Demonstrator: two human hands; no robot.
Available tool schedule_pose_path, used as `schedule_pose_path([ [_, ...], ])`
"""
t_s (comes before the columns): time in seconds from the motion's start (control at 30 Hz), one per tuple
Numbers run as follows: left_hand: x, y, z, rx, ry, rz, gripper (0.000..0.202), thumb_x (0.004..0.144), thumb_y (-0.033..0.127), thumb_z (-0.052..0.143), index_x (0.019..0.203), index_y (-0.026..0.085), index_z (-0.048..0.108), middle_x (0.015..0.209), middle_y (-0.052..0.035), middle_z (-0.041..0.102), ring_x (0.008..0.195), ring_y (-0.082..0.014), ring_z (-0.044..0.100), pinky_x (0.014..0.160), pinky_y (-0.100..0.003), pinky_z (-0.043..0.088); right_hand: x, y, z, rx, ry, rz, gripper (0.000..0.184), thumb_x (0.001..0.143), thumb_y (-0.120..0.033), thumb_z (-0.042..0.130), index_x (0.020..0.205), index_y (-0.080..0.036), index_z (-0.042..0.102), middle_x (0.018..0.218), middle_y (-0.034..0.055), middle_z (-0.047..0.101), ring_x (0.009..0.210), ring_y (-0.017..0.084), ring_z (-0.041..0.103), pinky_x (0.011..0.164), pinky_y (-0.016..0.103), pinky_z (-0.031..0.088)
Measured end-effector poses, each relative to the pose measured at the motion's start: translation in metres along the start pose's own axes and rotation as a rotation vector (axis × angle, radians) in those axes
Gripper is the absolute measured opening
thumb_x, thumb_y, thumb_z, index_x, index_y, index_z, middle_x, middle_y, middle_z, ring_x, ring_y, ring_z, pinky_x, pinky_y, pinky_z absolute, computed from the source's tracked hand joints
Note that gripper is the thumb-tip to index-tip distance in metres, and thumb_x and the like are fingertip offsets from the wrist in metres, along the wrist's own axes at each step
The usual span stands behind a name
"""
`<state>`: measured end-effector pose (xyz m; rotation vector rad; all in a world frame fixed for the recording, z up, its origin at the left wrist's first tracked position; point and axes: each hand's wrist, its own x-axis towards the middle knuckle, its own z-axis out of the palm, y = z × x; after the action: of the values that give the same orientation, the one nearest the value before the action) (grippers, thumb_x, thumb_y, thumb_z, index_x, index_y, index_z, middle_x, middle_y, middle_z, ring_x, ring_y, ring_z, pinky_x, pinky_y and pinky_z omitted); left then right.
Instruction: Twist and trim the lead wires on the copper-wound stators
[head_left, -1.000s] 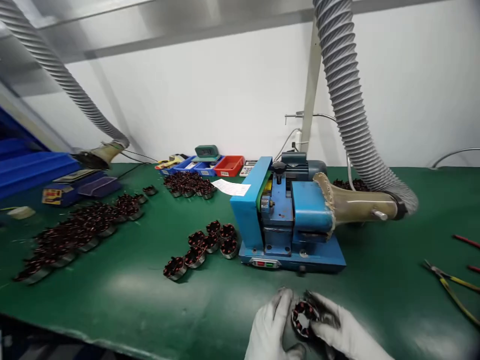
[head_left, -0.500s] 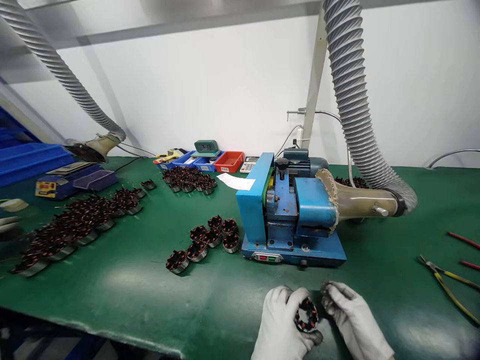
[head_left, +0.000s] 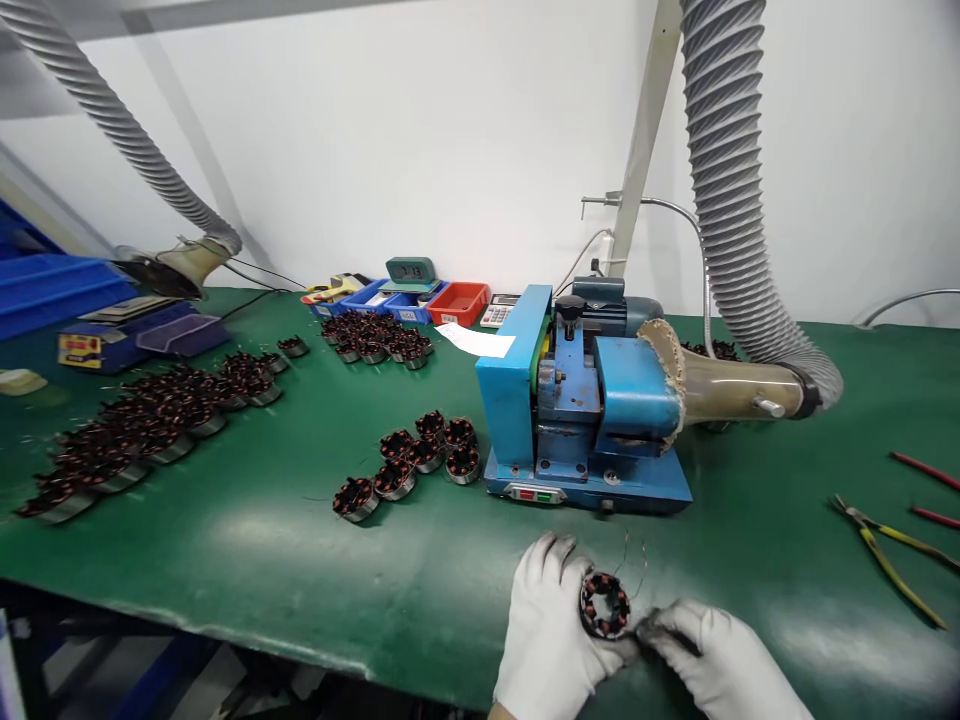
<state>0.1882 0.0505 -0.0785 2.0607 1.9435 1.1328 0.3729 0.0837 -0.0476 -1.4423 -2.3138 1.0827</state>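
My left hand (head_left: 547, 625), in a white glove, is closed round a small ring-shaped stator with copper windings (head_left: 604, 605), held just above the green bench top near its front edge. Thin wire ends stick up from the stator. My right hand (head_left: 712, 660), also in a white glove, is closed in a pinch at the stator's lower right side, with darkened fingertips touching it. A blue bench machine (head_left: 581, 410) stands directly behind the hands.
A small group of wound stators (head_left: 416, 465) lies left of the machine, with bigger batches at the left (head_left: 142, 425) and back (head_left: 379, 340). A ribbed extraction hose (head_left: 739, 200) feeds into the machine. Yellow-handled pliers (head_left: 885, 555) lie at the right. Parts bins (head_left: 420, 300) stand at the wall.
My right hand has moved back in and closed on the stator's lower right edge. The stator now faces the camera more squarely, and the view has tilted down slightly.
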Motion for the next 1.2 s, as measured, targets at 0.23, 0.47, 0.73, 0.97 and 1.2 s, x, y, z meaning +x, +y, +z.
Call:
schedule_pose_path([
  [0.23, -0.007, 0.004, -0.009, -0.129, -0.115, 0.036, 0.103, 0.057, 0.047, 0.07, 0.139, 0.012, 0.019, 0.139, -0.0187, 0.036, 0.126, -0.0333, 0.038, 0.1, -0.045, 0.039, 0.001, -0.011, -0.02, 0.029, -0.092, -0.115, 0.034, 0.084, -0.035, 0.05, 0.117, -0.029, 0.059, 0.102, 0.0051, 0.067, 0.09, 0.022, 0.061, 0.08, 0.029, 0.046],
  [0.47, 0.025, 0.021, -0.001, -0.328, -0.5, 0.13, 0.123, 0.047, 0.051, 0.079, 0.141, 0.01, 0.011, 0.139, -0.0242, 0.033, 0.127, -0.0361, 0.036, 0.102, -0.051, 0.033, 0.029, -0.026, -0.02, 0.056, -0.378, -0.149, 0.062, 0.074, -0.019, 0.048, 0.135, -0.017, 0.04, 0.077, 0.0041, 0.067, 0.059, 0.017, 0.055, 0.056, 0.024, 0.04],
  [0.73, 0.033, 0.026, -0.01, -0.375, -0.645, -0.092, 0.096, 0.056, 0.026, 0.075, 0.137, 0.015, 0.026, 0.13, -0.0158, 0.045, 0.115, -0.0305, 0.048, 0.098, -0.044, 0.039, 0.028, -0.01, -0.028, 0.251, -0.371, -0.15, 0.062, 0.076, -0.027, 0.045, 0.136, -0.012, 0.037, 0.079, 0.0035, 0.063, 0.062, 0.015, 0.051, 0.06, 0.024, 0.042],
  [0.97, 0.035, 0.024, -0.017, -0.385, -0.724, -0.108, 0.088, 0.056, 0.012, 0.06, 0.138, 0.013, 0.026, 0.14, -0.015, 0.035, 0.128, -0.0281, 0.033, 0.107, -0.043, 0.027, 0.027, -0.006, -0.022, 0.329, -0.383, -0.056, 0.072, 0.068, -0.016, 0.047, 0.139, -0.011, 0.032, 0.076, 0.0026, 0.063, 0.061, 0.016, 0.055, 0.06, 0.026, 0.046],
  [1.2, 0.036, 0.018, -0.021, -0.438, -0.778, -0.075, 0.091, 0.056, 0.008, 0.054, 0.14, 0.014, 0.021, 0.144, -0.0147, 0.028, 0.132, -0.0277, 0.028, 0.109, -0.045, 0.024, 0.023, -0.01, -0.014, 0.069, -0.262, -0.018, 0.051, 0.076, -0.018, 0.045, 0.128, -0.018, 0.045, 0.095, 0.007, 0.067, 0.081, 0.02, 0.061, 0.072, 0.028, 0.046],
])
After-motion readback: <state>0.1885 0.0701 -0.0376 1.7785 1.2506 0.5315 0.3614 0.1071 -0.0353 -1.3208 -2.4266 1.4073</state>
